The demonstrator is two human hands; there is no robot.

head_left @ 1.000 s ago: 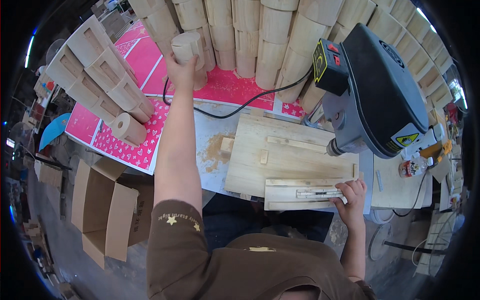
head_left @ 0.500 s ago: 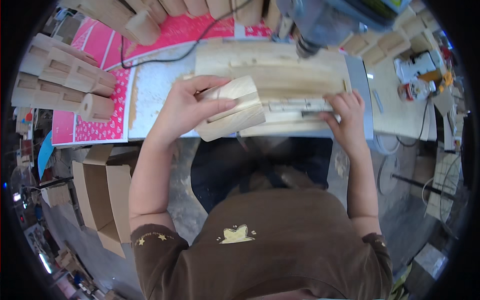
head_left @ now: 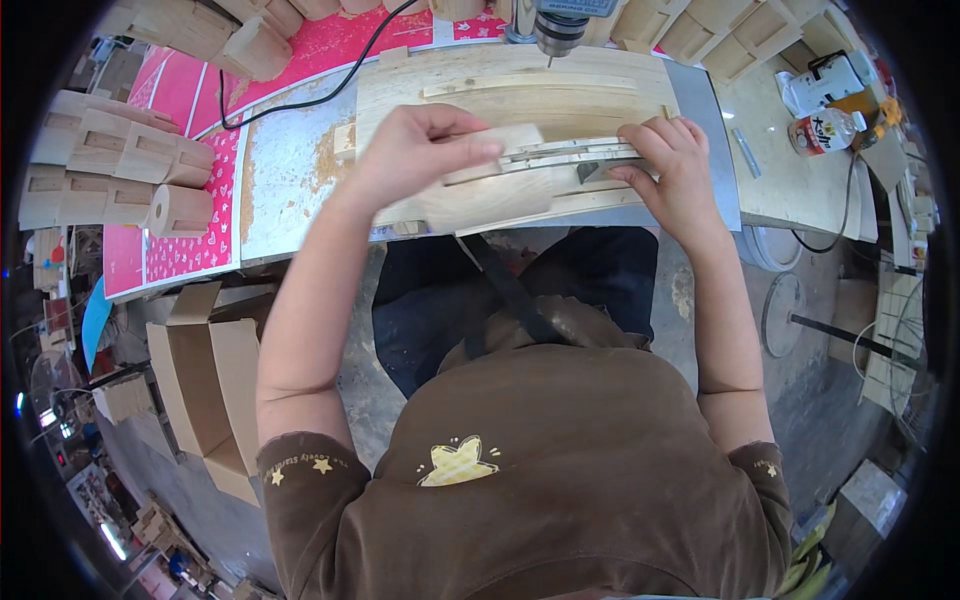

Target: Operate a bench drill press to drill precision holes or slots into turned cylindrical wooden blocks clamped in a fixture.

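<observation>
My left hand (head_left: 420,165) is closed around a pale wooden block (head_left: 490,200) with rounded sides, thumb on top. In my right hand (head_left: 670,165), a thin, light strip with dark marks (head_left: 570,152), perhaps a ruler or gauge, is pinched between thumb and fingers. Its left end lies along the block's upper face, by a groove; whether it is inside the groove I cannot tell. A small dark wedge-shaped piece (head_left: 590,173) shows beside the strip near my right thumb. Both hands are above a wooden board (head_left: 520,85) on the bench.
A drill chuck with a bit (head_left: 558,35) hangs beyond the board. Slotted wooden blocks (head_left: 140,150) are stacked at left, others (head_left: 740,40) at back right. A black cable (head_left: 330,92) crosses the bench. A bottle (head_left: 825,132) stands right; an open cardboard box (head_left: 205,380) sits lower left.
The block and strip have come together: the strip's left end now overlaps the block. My left hand has moved right and up, and the block has tipped. The whole view has shifted.
</observation>
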